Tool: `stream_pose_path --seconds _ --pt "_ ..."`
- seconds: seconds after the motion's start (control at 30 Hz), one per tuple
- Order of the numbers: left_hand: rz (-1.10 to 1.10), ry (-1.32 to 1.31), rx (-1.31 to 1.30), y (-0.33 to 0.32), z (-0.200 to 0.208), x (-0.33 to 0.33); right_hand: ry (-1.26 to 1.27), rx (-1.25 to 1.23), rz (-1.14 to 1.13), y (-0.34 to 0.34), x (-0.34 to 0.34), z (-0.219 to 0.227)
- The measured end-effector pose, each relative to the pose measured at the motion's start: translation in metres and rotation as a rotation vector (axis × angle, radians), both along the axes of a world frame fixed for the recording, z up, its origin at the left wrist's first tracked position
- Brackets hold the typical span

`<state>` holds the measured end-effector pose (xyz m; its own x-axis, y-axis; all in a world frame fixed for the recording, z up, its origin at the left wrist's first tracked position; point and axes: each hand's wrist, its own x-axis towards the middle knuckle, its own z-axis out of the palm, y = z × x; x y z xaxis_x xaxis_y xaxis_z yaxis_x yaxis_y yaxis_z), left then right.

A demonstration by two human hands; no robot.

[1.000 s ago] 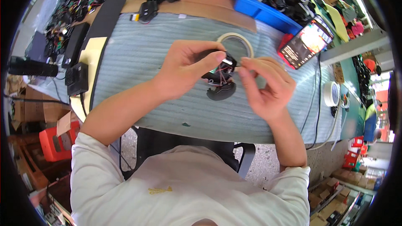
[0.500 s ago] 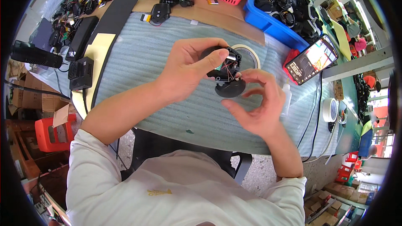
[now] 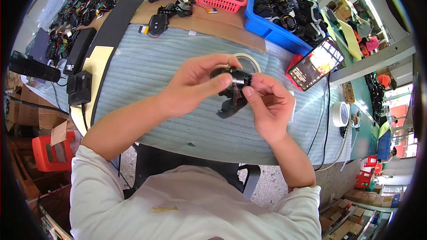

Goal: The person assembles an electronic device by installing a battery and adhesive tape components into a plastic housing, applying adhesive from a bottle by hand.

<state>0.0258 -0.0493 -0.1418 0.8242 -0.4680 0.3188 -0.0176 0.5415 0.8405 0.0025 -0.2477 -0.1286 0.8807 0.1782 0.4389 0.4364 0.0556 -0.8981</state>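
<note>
Over the middle of the table, my left hand (image 3: 198, 82) grips a black plastic device housing (image 3: 240, 76), with thumb on top and fingers behind. The housing is open, showing a silvery part and thin wires. A dark rounded cover (image 3: 230, 107) hangs below it, tilted and somewhat blurred. My right hand (image 3: 272, 104) pinches the housing's right edge between thumb and forefinger; whether a wire or small part sits between those fingertips is hidden. Just behind the housing, a roll of tape (image 3: 253, 63) lies flat on the foam-covered table (image 3: 155, 80).
A red basket (image 3: 218, 2) and a blue bin (image 3: 271, 31) of black parts stand at the back. A black half-assembled device (image 3: 158, 25) lies far left of them. A lit phone (image 3: 316, 64) leans at right, near cables. A black charger box (image 3: 80, 88) sits left.
My right hand has closed in from beside the lower cover to the housing's right edge. The cover now hangs lower and tilted. The whole view has shifted slightly.
</note>
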Motion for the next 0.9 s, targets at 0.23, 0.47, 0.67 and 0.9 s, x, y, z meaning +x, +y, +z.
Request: stream_pose_path --seconds 0.23,0.47,0.67,0.9 --pt "0.003 -0.154 0.064 0.002 0.008 -0.005 0.135 0.101 0.047 -0.006 -0.009 0.011" --pt "-0.043 -0.126 0.139 0.002 0.013 -0.005 0.138 0.068 -0.047 -0.001 -0.013 0.008" --pt "0.136 -0.115 0.163 -0.004 0.003 -0.003 0.032 0.056 0.023 -0.001 -0.005 -0.001" --pt "0.142 0.031 0.119 -0.011 0.014 -0.012 -0.035 -0.087 -0.124 -0.003 -0.006 -0.001"
